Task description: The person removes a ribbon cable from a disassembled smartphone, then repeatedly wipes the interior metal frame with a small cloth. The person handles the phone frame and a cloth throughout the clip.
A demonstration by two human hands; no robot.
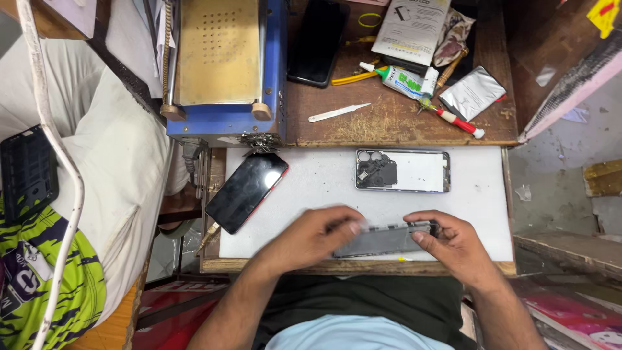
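Note:
My left hand (pixel 310 237) and my right hand (pixel 455 244) hold a grey phone frame (pixel 383 239) by its two ends, tilted on edge just above the white work mat (pixel 324 185). The left fingers cover its left end and the right fingertips pinch its right end. Beyond the hands, an opened phone back (pixel 402 170) with a camera cut-out lies flat on the mat. A black phone with a red edge (pixel 247 191) lies slanted at the mat's left corner.
A blue heating machine with a brass plate (pixel 223 65) stands at the back left. On the wooden shelf (pixel 389 123) behind lie a dark phone (pixel 318 40), a glue tube (pixel 396 79), a white spudger (pixel 337 113), a silver pouch (pixel 472 93) and a red-handled tool (pixel 459 122).

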